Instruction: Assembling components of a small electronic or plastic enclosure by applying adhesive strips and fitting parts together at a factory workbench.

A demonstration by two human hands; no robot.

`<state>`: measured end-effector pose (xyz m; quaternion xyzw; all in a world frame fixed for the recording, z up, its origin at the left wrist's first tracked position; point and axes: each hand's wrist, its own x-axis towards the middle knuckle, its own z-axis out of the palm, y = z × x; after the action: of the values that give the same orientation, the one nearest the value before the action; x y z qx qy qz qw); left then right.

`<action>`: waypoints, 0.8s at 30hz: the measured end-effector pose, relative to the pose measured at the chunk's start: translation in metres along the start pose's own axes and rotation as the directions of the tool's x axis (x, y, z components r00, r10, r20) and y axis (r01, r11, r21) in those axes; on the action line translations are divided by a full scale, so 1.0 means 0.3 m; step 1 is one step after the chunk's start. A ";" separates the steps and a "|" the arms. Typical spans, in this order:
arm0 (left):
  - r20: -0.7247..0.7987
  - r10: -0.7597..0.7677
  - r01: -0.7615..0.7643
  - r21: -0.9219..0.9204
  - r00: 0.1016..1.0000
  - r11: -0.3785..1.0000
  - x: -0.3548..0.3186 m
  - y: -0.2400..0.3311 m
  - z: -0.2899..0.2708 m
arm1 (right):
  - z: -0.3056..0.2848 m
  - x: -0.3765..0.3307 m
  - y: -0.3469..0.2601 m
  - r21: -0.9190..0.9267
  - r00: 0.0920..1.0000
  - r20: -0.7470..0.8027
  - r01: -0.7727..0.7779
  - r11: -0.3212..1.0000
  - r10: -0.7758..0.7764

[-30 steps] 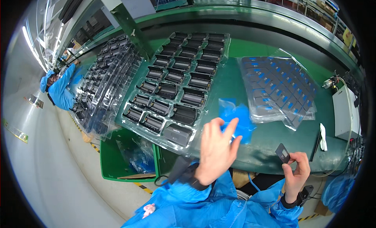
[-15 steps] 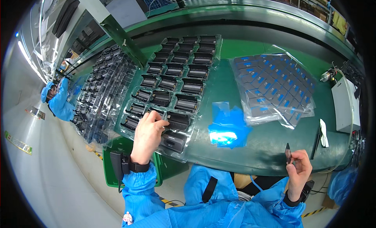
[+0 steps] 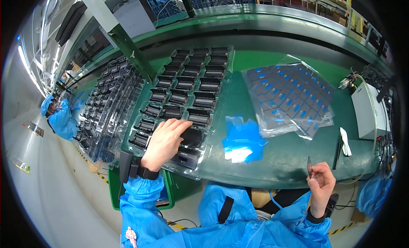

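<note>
My left hand [image 3: 165,141] reaches over a clear plastic tray [image 3: 206,160] of black plastic housings, its fingers stretched out. The fingertips lie at or just above a black housing [image 3: 192,137] near the tray's front right; whether they touch it is hard to tell. In the front right pocket is a housing with a smooth dark face [image 3: 186,157]. Away at the right, past the table's front edge, my right hand [image 3: 322,184] pinches a small thin dark panel [image 3: 309,166] upright between thumb and fingers.
Bagged dark panels with blue tabs [image 3: 289,96] lie right of centre, and blue film sheets [image 3: 243,141] nearer. Stacked trays [image 3: 113,103] stand at left beside a green post [image 3: 134,54]. A white box [image 3: 368,111], white-handled tool [image 3: 345,141] and green bin [image 3: 170,190] surround me; a co-worker [image 3: 59,118] sits far left.
My left fingers, curled at the housing before, have straightened out over it. My right hand keeps its pinch on the panel. The whole view has shifted slightly.
</note>
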<state>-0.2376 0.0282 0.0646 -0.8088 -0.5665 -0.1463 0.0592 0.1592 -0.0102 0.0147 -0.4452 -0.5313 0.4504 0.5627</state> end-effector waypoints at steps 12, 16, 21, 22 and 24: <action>0.056 -0.511 0.246 -0.918 0.858 0.312 -0.023 0.117 -0.048 | -0.009 -0.015 -0.048 0.188 0.998 -0.024 -0.056 0.981 0.062; 0.546 -0.250 0.419 -0.806 0.800 -0.418 -0.041 0.370 -0.036 | 0.045 0.018 -0.035 0.372 0.995 -0.098 0.031 0.928 0.005; 0.546 0.359 0.509 -0.147 0.757 -0.848 -0.046 0.585 0.126 | 0.168 0.060 -0.088 0.439 0.952 -0.153 0.306 0.845 -0.266; 0.549 0.417 0.556 -0.109 0.725 -0.824 -0.035 0.627 0.135 | 0.162 0.063 -0.082 0.374 0.950 -0.110 0.313 0.873 -0.293; 0.590 0.491 0.649 -0.074 0.641 -0.757 -0.005 0.679 0.142 | 0.143 0.060 -0.074 0.279 0.954 -0.122 0.298 0.913 -0.274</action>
<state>-0.0405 -0.0335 0.0380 -0.0551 -0.1938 -0.2863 -0.9367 0.1176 0.0041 0.0416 -0.2918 -0.4949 0.4189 0.7032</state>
